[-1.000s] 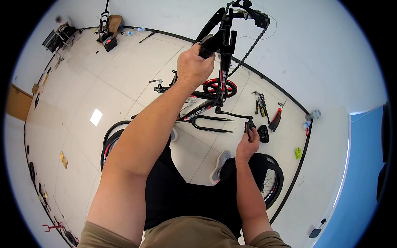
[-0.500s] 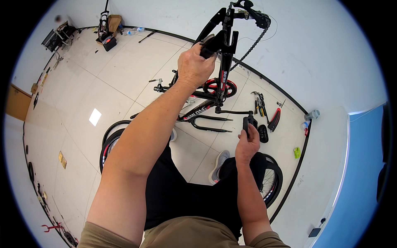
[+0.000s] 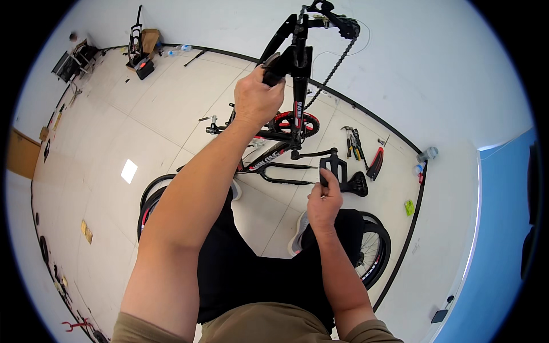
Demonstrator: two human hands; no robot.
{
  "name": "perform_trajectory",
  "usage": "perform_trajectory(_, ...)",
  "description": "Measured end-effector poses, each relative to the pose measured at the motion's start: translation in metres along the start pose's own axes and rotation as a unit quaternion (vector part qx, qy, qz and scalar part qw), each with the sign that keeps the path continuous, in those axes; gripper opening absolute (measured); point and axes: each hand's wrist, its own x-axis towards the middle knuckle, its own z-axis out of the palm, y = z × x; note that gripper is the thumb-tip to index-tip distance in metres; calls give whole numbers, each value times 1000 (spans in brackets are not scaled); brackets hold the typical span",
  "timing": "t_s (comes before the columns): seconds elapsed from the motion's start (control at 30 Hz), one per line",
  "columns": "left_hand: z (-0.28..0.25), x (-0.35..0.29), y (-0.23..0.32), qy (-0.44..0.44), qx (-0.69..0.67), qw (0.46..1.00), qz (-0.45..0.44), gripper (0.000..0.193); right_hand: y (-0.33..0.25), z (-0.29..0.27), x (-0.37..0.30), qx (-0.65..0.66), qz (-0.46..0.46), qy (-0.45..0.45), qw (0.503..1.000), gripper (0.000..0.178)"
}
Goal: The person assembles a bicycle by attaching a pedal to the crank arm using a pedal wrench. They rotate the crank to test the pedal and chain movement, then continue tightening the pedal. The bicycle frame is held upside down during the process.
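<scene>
A black bicycle frame [image 3: 269, 157] with red and white lettering is held tilted in front of me, without wheels. My left hand [image 3: 258, 94] is wrapped round a black part near its upper end; the fingers' far side is hidden. A chainring [image 3: 306, 124] with red trim sits on the frame, and a chain [image 3: 334, 71] runs up to the derailleur [image 3: 347, 27]. My right hand [image 3: 325, 200] is at the near edge of a black pedal [image 3: 342, 166] on the crank arm [image 3: 314, 153], fingers curled, one finger lying against it. The fork-like tubes [image 3: 289, 174] lie left of this hand.
A saddle [image 3: 358, 184], a hammer [image 3: 346, 132], pliers [image 3: 356, 146] and a red-and-black curved piece [image 3: 375, 164] lie on the floor at right. Wheels stand beside my legs, one [image 3: 374, 251] at right, one [image 3: 150, 206] at left. A cardboard box [image 3: 151, 41] stands by the far wall.
The pedal has turned from edge-on to showing its open face. My right hand has shifted left and its finger now lies on the pedal's edge. My left hand keeps its grip on the frame.
</scene>
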Motion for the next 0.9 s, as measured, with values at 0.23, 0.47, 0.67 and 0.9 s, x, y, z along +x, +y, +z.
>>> perform_trajectory(0.23, 0, 2, -3, 4, 20, 999, 25, 24, -47, 0, -8, -195, -8, -98, 976, 45)
perform_trajectory(0.47, -3, 0, -2, -1, 9, 1000, 21, 23, -70, 3, -15, -268, -49, -163, 948, 51)
perform_trajectory(0.67, -4, 2, -1, -21, -9, 1000, -13, 23, -53, -1, -27, -60, -107, 22, 992, 60)
perform_trajectory(0.9, -6, 2, 1, -33, -8, 999, -28, 28, -15, -17, 2, 371, 247, 40, 894, 50)
